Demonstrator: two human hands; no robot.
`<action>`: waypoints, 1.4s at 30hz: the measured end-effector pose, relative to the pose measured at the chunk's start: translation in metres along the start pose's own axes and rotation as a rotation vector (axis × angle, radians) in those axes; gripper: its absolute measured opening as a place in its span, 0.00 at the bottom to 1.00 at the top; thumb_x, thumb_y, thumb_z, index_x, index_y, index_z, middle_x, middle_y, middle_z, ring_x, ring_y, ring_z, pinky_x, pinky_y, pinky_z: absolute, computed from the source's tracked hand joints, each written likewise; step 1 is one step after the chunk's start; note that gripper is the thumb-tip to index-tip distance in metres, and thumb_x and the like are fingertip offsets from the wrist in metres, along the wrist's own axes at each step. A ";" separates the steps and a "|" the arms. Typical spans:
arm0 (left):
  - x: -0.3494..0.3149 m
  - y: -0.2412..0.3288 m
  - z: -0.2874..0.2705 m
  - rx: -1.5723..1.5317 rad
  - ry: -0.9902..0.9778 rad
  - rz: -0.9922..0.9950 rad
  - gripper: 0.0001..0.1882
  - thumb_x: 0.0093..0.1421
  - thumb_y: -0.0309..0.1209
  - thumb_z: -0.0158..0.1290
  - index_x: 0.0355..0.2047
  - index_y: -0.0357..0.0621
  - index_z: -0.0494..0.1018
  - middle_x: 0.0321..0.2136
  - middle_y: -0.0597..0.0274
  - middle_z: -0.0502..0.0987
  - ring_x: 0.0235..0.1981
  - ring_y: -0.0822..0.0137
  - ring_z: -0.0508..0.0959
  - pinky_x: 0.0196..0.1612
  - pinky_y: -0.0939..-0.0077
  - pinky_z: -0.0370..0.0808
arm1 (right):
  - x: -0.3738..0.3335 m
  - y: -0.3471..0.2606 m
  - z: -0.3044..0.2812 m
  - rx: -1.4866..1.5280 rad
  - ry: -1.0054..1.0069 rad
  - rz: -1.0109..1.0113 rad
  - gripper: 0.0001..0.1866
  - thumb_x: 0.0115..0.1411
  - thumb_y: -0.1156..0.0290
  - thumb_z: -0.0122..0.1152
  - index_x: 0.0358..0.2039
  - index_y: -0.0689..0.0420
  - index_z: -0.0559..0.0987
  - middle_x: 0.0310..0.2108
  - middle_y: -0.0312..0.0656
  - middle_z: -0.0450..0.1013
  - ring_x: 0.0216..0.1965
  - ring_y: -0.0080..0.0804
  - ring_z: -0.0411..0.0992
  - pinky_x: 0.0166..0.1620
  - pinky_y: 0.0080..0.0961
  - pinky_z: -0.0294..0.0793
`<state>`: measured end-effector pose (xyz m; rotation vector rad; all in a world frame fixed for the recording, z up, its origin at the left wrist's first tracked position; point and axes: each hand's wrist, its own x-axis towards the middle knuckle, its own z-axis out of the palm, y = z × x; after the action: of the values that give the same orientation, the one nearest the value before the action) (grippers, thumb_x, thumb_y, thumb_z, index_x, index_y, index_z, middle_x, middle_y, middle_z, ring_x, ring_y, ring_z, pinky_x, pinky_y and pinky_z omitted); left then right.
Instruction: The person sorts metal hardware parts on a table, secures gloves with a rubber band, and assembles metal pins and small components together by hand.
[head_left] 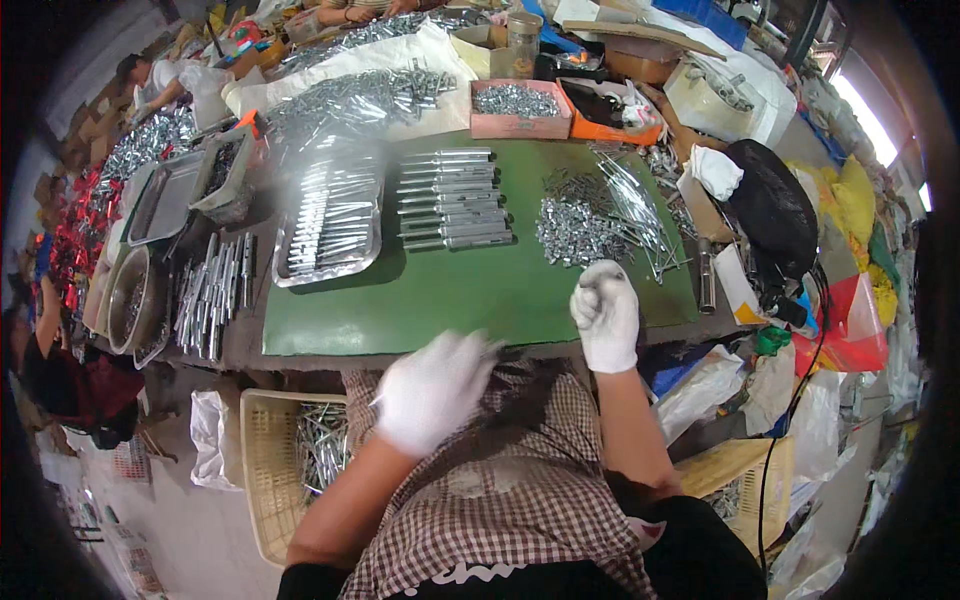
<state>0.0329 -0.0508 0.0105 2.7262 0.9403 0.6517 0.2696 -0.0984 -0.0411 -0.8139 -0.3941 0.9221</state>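
My left hand (437,390), in a white glove, is above the front edge of the green mat (340,325); motion smears its fingers. My right hand (606,315), also gloved, has its fingers curled closed just in front of a pile of small silvery metal pieces (575,230). Whatever it may hold is hidden. A row of metal tubes with thinner rod ends (458,200) lies across the mat's middle. To their left, a metal tray (370,255) holds more such rods in a neat stack. Long thin metal rods (640,215) lie beside the pile.
Loose metal tubes (215,290) lie left of the mat. Behind it stand a pink box of small parts (480,130) and an orange box (650,133). A yellow plastic basket (262,470) stands below the table's left side. Other people work at the far left and back.
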 end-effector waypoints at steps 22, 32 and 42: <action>0.124 -0.064 0.054 0.163 -0.040 0.140 0.12 0.52 0.35 0.64 0.33 0.46 0.73 0.32 0.58 0.75 0.38 0.54 0.79 0.38 0.57 0.77 | -0.016 -0.013 0.009 -0.484 -0.107 0.108 0.14 0.68 0.68 0.47 0.43 0.64 0.78 0.25 0.39 0.72 0.18 0.18 0.63 0.20 0.15 0.58; 0.087 -0.031 0.017 -0.018 -0.234 0.281 0.13 0.54 0.33 0.62 0.39 0.46 0.76 0.32 0.58 0.77 0.33 0.53 0.79 0.34 0.61 0.76 | -0.034 -0.024 0.020 -0.776 -0.086 0.164 0.16 0.71 0.68 0.50 0.53 0.60 0.79 0.26 0.33 0.73 0.19 0.16 0.66 0.26 0.19 0.68; 0.070 -0.008 0.015 -0.119 -0.126 0.272 0.21 0.53 0.36 0.64 0.47 0.48 0.77 0.29 0.61 0.77 0.31 0.57 0.79 0.35 0.63 0.76 | -0.026 -0.038 0.024 -0.940 -0.157 0.128 0.12 0.67 0.67 0.55 0.44 0.61 0.80 0.26 0.42 0.75 0.24 0.27 0.72 0.33 0.28 0.72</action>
<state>0.0845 -0.0017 0.0183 2.7731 0.4906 0.5512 0.2612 -0.1220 0.0044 -1.6377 -0.9548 0.9102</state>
